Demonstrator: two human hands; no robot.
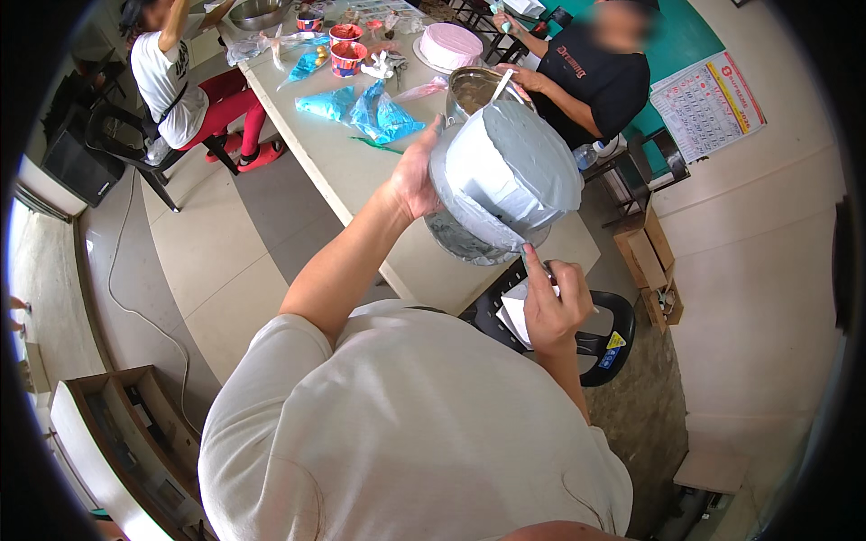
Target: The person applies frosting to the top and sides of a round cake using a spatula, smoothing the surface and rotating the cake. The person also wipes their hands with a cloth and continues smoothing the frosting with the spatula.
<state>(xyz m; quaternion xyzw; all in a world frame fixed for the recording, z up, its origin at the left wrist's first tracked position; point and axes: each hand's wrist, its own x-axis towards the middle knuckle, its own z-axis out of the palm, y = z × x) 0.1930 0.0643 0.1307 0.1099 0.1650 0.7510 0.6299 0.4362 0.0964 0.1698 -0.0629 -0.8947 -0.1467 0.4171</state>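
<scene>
A round cake (521, 159) covered in pale grey-blue icing stands before me on a round, icing-smeared stand (467, 240). My left hand (414, 177) grips the stand's rim on the left, thumb up. Low at the cake's near side is my right hand (558, 301), its index finger reaching to the lower edge of the icing. Its other fingers curl around a slim tool, probably an icing spatula, mostly hidden by the hand. A raised strip of icing (487, 220) runs along the cake's lower side, ending at that fingertip.
Blue piping bags (385, 118), red-filled tubs (348, 59) and a pink cake (451, 46) occupy the white table (325, 179). A metal bowl (467, 88) stands behind my cake, near a person in black (575, 74). Another person (162, 88) sits left. A black chair (609, 331) is close at right.
</scene>
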